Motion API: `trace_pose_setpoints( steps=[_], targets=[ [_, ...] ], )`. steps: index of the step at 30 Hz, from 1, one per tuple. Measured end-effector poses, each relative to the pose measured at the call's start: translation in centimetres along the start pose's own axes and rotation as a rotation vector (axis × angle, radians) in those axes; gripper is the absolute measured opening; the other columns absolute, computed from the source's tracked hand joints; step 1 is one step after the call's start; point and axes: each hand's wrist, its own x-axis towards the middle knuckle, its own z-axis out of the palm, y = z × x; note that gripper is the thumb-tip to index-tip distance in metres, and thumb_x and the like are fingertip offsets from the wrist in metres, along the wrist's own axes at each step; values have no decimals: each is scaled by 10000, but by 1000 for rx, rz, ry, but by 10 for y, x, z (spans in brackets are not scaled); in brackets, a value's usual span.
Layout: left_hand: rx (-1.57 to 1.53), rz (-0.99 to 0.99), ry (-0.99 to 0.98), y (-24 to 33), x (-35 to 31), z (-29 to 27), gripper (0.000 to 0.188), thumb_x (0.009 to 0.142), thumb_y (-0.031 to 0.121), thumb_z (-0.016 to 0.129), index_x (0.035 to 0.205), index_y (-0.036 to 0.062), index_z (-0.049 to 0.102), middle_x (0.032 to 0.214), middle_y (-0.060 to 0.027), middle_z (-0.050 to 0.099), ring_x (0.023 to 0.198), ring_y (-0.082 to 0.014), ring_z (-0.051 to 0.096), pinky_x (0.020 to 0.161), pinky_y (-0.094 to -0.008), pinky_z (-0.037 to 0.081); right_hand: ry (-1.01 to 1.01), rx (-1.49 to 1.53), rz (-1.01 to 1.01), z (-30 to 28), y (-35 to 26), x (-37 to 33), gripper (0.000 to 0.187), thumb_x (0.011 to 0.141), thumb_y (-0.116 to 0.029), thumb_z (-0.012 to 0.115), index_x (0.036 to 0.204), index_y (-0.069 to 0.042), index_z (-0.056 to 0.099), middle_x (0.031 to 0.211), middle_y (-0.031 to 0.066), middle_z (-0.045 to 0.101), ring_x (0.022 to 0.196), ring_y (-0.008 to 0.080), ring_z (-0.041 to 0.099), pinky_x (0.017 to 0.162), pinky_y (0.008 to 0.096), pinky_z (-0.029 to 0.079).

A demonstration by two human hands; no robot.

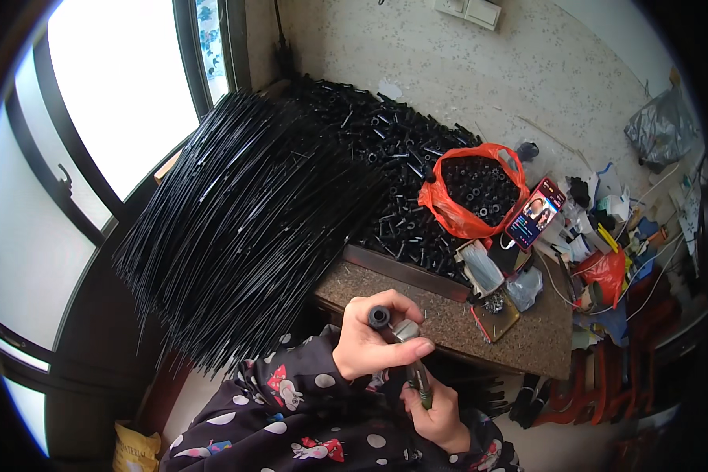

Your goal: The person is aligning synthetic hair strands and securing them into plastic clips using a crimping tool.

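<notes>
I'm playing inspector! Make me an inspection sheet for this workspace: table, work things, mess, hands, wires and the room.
Surface: speckled brown tabletop, much of it covered.
Job's things: black round-ended part, green-handled tool; heaped black pieces and long thin black rods nearby.
Clutter: lit phone, orange-red bag holding black pieces.
Hands: left hand holds the part; right hand grips the tool.
Cables: white cable at the phone's lower end.
Surroundings: window left, patterned wall behind.

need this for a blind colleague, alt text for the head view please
A person's left grip holds a short black tube, and the right grip holds a partly green tool. Around them are a heap of thin black rods, piled black parts, a red bag of parts and a lit phone.
</notes>
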Motion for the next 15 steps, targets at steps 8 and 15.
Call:
trace_pose_setpoints(
  steps=[8,15],
  targets=[
    [114,-46,61,-5,-7,7,224,764,175,648,857,-9,560,693,1,554,601,-40,474,526,-178,351,84,-25,12,6,-3,-1,422,842,-53,550,1251,-19,455,670,66,583,556,123,573,561,258,471],
    [86,74,148,-22,3,0,428,787,84,633,1167,-10,461,750,33,537,673,-28,460,606,-167,365,10,-268,51,-53,18,28,441,800,-163,628,1208,-49,503,993,192,572,908,349,580,776,366,463]
  ],
)
